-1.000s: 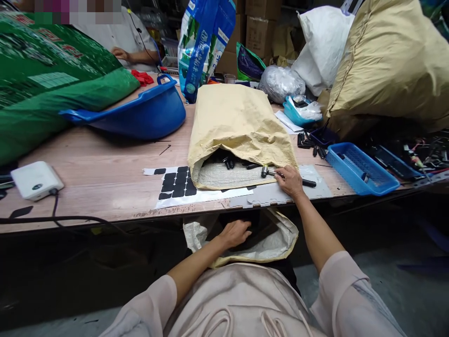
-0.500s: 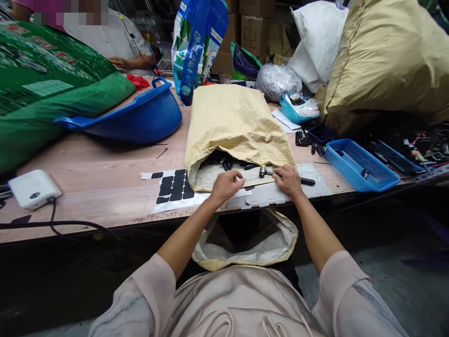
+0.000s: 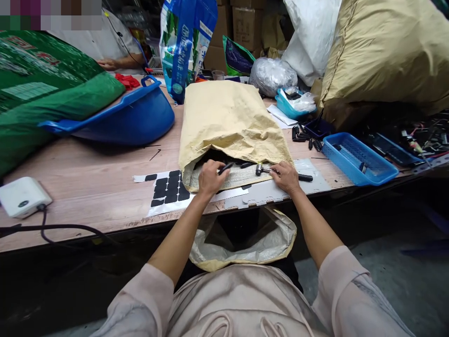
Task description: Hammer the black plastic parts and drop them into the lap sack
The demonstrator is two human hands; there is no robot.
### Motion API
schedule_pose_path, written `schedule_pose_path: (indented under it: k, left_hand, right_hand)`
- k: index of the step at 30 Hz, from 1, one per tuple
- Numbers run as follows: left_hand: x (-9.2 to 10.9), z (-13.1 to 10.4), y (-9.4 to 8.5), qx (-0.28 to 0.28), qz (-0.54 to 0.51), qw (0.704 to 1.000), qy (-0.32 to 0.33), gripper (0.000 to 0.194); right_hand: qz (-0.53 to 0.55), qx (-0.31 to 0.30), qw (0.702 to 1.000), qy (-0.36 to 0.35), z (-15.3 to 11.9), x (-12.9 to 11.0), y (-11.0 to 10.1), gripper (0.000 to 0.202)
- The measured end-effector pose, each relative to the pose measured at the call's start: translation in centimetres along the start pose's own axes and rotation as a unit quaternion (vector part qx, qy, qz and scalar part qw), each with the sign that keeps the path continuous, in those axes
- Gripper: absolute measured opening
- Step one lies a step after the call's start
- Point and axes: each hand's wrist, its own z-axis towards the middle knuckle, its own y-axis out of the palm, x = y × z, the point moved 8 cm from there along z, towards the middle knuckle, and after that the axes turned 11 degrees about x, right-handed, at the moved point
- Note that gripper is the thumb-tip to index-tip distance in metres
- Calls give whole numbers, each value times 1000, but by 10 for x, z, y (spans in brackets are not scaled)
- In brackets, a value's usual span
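Note:
My left hand [image 3: 209, 178] is at the mouth of a yellow woven sack [image 3: 228, 110] lying on the table, its fingers closed on a small black cylindrical part [image 3: 225, 168]. More black parts lie partly hidden inside the sack. My right hand [image 3: 286, 177] grips a small hammer [image 3: 259, 169] by its shaft; the metal head points left over the sack's lower lip, and the black handle end sticks out to the right. Under the hands lies a grey sheet [image 3: 259, 195] at the table edge. A second open sack [image 3: 242, 262] with a pale lining sits below the edge, against my lap.
A sheet of black stickers [image 3: 171, 187] lies left of the sack. Farther left stand a blue basin [image 3: 119, 119], a green sack [image 3: 45, 89] and a white box [image 3: 24, 196] with a cable. Rightward is a blue basket [image 3: 361, 159]. A co-worker's hand [image 3: 107, 64] rests across the table.
My left hand has moved left and farther into the sack's mouth and now holds a black part; before, it held none. My right hand stays on the hammer. The view has shifted slightly.

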Motion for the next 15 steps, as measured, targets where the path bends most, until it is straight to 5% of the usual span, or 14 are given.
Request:
schedule_pose_path:
  k: [6,15]
  left_hand:
    - [31,-30,35,-109,-78,989,69,15]
    - [24,-21,49,-139,-114,983,29,19]
  right_hand:
    - [2,10,1000,-7,-1,3,1,21]
    - [-13,24,999,-25,0,-5,-14,30]
